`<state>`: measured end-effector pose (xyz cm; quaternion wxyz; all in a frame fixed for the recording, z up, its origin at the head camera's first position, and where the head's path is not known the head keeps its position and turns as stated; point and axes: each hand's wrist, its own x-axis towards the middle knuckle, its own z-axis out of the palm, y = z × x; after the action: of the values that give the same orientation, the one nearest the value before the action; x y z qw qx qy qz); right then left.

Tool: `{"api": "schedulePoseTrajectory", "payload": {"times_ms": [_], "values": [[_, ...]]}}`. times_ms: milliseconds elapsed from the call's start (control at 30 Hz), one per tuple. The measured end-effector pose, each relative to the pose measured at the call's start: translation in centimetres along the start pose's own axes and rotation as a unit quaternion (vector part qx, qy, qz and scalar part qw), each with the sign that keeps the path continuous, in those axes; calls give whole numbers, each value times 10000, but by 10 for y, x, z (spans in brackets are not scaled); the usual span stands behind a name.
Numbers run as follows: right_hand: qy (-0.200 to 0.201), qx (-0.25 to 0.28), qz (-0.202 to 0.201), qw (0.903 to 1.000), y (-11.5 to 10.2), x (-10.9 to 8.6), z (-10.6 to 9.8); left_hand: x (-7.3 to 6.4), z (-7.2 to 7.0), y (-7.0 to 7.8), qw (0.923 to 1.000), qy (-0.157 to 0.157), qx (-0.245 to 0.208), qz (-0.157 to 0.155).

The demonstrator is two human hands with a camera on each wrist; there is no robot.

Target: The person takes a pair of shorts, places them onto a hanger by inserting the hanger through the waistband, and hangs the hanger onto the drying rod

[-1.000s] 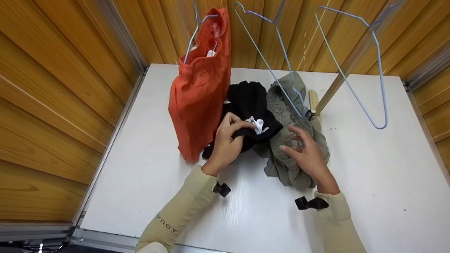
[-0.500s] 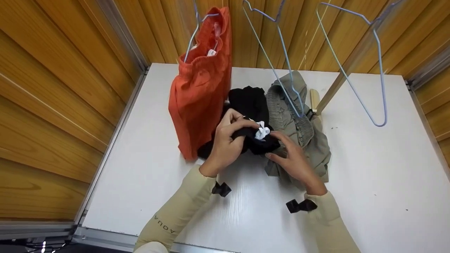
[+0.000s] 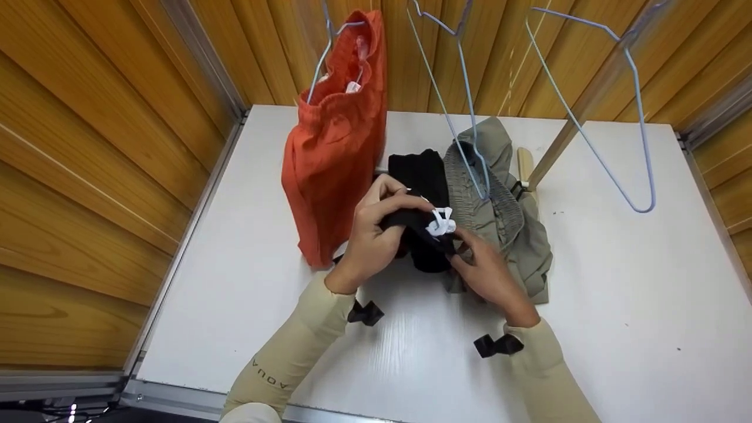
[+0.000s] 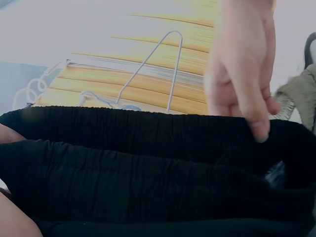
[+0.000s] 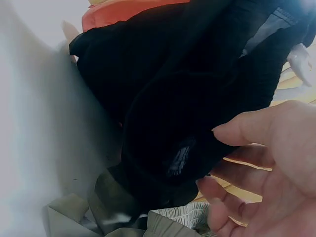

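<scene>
Since the earlier frame, the black garment (image 3: pixel 418 235) is shifting nearer, and the right hand (image 3: pixel 490 273) is reaching its edge instead of hovering above the grey-green garment (image 3: pixel 531 252). The left hand's (image 3: pixel 376 232) fingers are gripping the waistband's left part; the right fingers are pinching its right end, beside the white drawstring (image 3: pixel 440 224). Handling it well is probably calling for even tension, layers kept apart and cord clear of the thumbs. The orange garment (image 3: pixel 335 158) is hanging left, the grey-green one lying right on the white bench (image 3: pixel 176 329). Wood-patterned walls (image 3: pixel 88 176) are enclosing the far and left sides.
</scene>
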<state>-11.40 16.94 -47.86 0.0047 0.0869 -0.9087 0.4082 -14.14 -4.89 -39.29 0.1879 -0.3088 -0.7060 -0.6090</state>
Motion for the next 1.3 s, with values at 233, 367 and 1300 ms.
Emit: {"api": "schedulePoseTrajectory", "payload": {"times_ms": [233, 367, 1300], "values": [[-124, 366, -166, 9991, 1, 1, 0, 6, -9, 6, 9997, 114, -134, 152], [54, 428, -113, 9990, -1, -1, -4, 8, -15, 6, 9992, 296, -185, 168], [1083, 2427, -672, 9617, -30, -27, -123, 17, -47, 4, 9997, 195, 59, 117]]}}
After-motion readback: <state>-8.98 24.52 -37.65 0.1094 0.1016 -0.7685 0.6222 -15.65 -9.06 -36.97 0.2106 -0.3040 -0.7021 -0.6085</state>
